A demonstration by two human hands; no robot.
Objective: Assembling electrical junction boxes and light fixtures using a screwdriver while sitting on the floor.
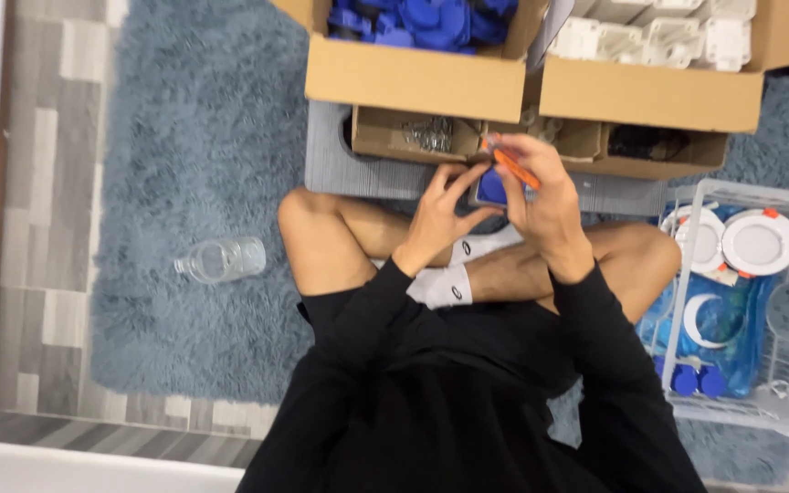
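I sit cross-legged on a blue shaggy rug. My right hand (541,196) grips an orange-handled tool (513,166), probably a screwdriver, pointing up and left. My left hand (440,215) holds a small blue plastic part (491,189) between both hands, above my legs. Its fingers pinch at the part's left edge. Most of the blue part is hidden by my hands.
Ahead stand a cardboard box of blue parts (417,23), a box of white plastic parts (659,36), and two small open boxes (413,135) on a grey block. A white wire basket (760,301) with round white lamps sits right. A clear plastic bottle (223,259) lies left.
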